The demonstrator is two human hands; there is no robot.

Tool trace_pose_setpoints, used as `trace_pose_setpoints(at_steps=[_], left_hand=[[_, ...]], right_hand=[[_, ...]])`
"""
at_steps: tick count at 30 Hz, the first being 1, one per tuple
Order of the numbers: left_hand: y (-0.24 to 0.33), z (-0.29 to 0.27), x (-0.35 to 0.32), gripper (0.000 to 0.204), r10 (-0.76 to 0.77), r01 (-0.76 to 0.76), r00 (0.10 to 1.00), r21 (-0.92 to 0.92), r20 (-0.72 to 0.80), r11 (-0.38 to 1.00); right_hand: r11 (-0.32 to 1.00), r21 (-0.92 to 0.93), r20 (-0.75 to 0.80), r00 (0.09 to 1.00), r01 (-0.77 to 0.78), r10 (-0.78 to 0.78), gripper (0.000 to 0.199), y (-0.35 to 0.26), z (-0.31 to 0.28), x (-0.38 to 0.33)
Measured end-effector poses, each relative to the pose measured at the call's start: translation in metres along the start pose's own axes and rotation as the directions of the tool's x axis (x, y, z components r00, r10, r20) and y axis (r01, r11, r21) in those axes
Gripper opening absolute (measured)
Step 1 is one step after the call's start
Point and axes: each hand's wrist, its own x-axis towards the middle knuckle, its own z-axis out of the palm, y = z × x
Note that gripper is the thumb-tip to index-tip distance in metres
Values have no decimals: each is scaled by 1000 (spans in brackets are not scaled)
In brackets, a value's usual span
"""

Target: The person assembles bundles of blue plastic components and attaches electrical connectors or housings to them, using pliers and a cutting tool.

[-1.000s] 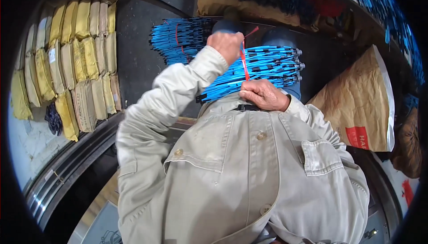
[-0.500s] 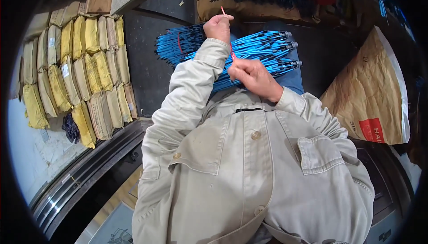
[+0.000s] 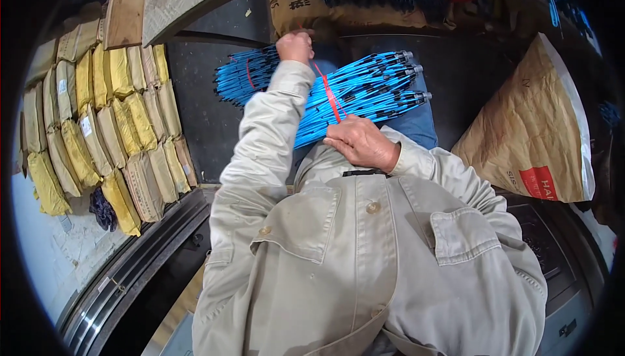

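Observation:
A thick bundle of thin blue rods (image 3: 377, 79) with black joints and grey tips lies across my lap, over blue trousers. A red strip (image 3: 331, 97) crosses the bundle's middle. My right hand (image 3: 364, 142) is closed on the strip's near end, low against the bundle by my waist. Beyond the bundle, my left hand (image 3: 295, 47) is closed on the strip's far end; a thin stretch of it runs taut toward those fingers. A similar blue bundle (image 3: 237, 77), with a red band round it, lies to the left, partly behind my left forearm.
Yellow and tan wrapped packets (image 3: 111, 122) are stacked at the left, beside a dark glove (image 3: 103, 209). A large brown paper sack (image 3: 527, 122) stands at the right. Another printed sack (image 3: 351, 19) lies at the far side, with more blue rods above it. A wooden board (image 3: 127, 6) stands top left.
My left hand has moved left and slightly away. My right hand has dropped nearer to my waist. The red strip now shows stretched across the bundle.

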Motion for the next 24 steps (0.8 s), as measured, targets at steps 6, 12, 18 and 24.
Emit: trace_pose_setpoints(at_steps=[6, 12, 18, 24], left_hand=[[81, -80, 10, 20, -103, 88, 965, 73, 242, 993], [73, -101, -38, 29, 49, -490, 836, 705, 546, 513], [47, -51, -90, 34, 378, -772, 607, 406, 699, 490], [48, -35, -97, 27, 328, -597, 781, 481, 532, 642]], right_hand=[[999, -1, 30, 999, 42, -42, 18, 6, 6, -3], [999, -8, 83, 996, 45, -44, 18, 4, 7, -1], [998, -23, 63, 996, 61, -59, 17, -4, 5, -1], [997, -25, 86, 994, 73, -71, 18, -3, 4, 0]])
